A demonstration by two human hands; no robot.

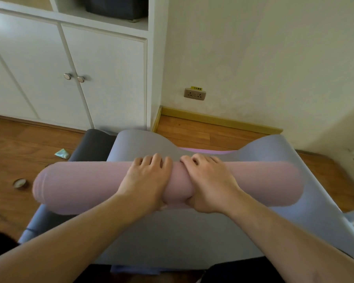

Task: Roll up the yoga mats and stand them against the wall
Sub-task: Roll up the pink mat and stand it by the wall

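L to R, we log: tape roll (20, 183) on wood floor (12, 139); teal scrap (62, 153); dark mat (90, 144) under grey-blue mat (192, 235). Pink roll (86, 186) lies crosswise on it, near wall (253, 58). Our left hand (145, 180) & right hand (208, 180), side by side at mid-roll, both curl over it w/ thumbs under.

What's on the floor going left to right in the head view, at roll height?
Tape roll → pink rolled mat with left hand then right hand gripping its middle → grey-blue mat edge → bare wood floor.
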